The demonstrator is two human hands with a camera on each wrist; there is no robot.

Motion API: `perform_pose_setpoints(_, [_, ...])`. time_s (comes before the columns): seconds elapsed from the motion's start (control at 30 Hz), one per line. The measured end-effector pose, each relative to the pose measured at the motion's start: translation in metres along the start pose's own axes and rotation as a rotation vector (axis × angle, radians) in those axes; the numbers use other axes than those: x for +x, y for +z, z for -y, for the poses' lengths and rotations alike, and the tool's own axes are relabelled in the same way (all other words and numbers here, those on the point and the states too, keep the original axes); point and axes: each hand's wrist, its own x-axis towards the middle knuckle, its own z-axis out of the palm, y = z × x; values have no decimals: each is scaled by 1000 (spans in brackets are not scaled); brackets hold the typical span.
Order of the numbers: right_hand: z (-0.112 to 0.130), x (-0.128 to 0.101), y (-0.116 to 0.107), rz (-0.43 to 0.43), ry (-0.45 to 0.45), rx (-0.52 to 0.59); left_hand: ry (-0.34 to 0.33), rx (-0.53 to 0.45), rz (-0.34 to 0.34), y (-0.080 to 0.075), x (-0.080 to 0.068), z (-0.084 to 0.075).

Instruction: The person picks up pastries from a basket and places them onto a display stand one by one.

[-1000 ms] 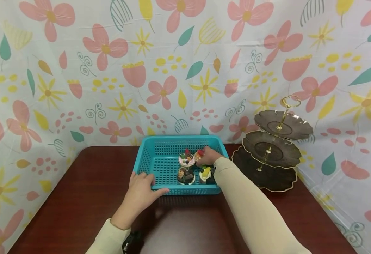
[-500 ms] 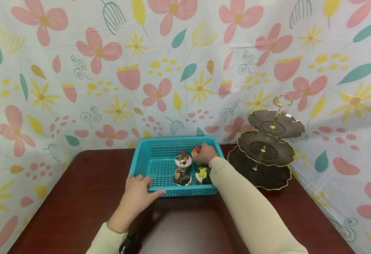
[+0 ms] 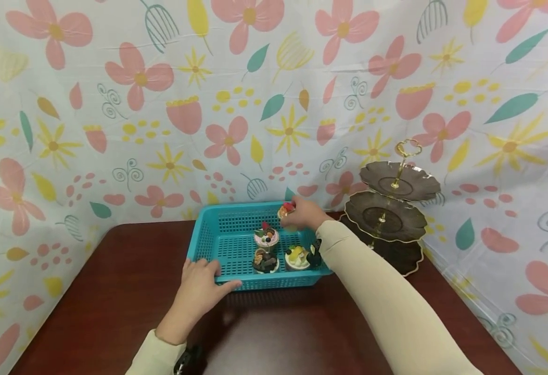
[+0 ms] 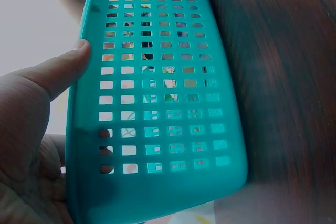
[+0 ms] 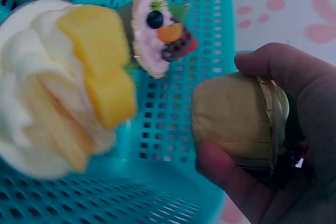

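My right hand (image 3: 307, 213) pinches a small fake cupcake (image 3: 285, 210) with red fruit on top, raised at the back right of the blue basket (image 3: 250, 284). In the right wrist view, thumb and finger hold its tan paper cup (image 5: 231, 119), with the topping turned mostly away. My left hand (image 3: 198, 287) grips the basket's front left rim, thumb outside and fingers over the inside. Inside the basket stand a pink-topped cupcake (image 3: 266, 238), a chocolate one (image 3: 265, 262) and a cream one with yellow fruit (image 3: 297, 257).
A three-tier dark cake stand (image 3: 386, 216) with gold edges and a gold handle stands right of the basket, partly behind my right sleeve. The dark red wooden table (image 3: 114, 291) meets a flower-patterned cloth (image 3: 236, 104) behind and at the sides.
My right hand has lifted the red-fruit cupcake up off the basket's floor to about the back rim. The left hand stays on the rim. The head view has turned slightly right.
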Motion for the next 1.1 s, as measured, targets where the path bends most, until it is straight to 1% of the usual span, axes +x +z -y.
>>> perform_pose_setpoints(0.13, [7, -13, -15, -12, -49, -44, 2, -7, 4, -2, -3, -1])
perform_pose_setpoints(0.3, [15, -31, -37, -13, -121, -151, 8, -6, 1, -3, -4, -1])
perform_pose_setpoints(0.4, [18, -45, -53, -27, -141, -206, 17, -1, -3, -1, -2, -2])
perform_pose_setpoints(0.5, [20, -58, -66, -53, -142, -229, 20, 5, -3, -1, -1, 0])
perform_pose_setpoints(0.63, [19, -73, -80, -82, -118, -215, 23, 6, 0, 1, -1, 0])
perform_pose_setpoints(0.77, [15, -86, -93, -106, -101, -207, 35, 7, -16, 4, -2, -1])
perform_pose_setpoints(0.97, [18, -108, -115, -151, -105, -241, 48, 5, -20, 5, -2, 1])
perform_pose_setpoints(1.1, [21, -123, -131, -199, -114, -273, 49, 16, -23, 4, -3, 1])
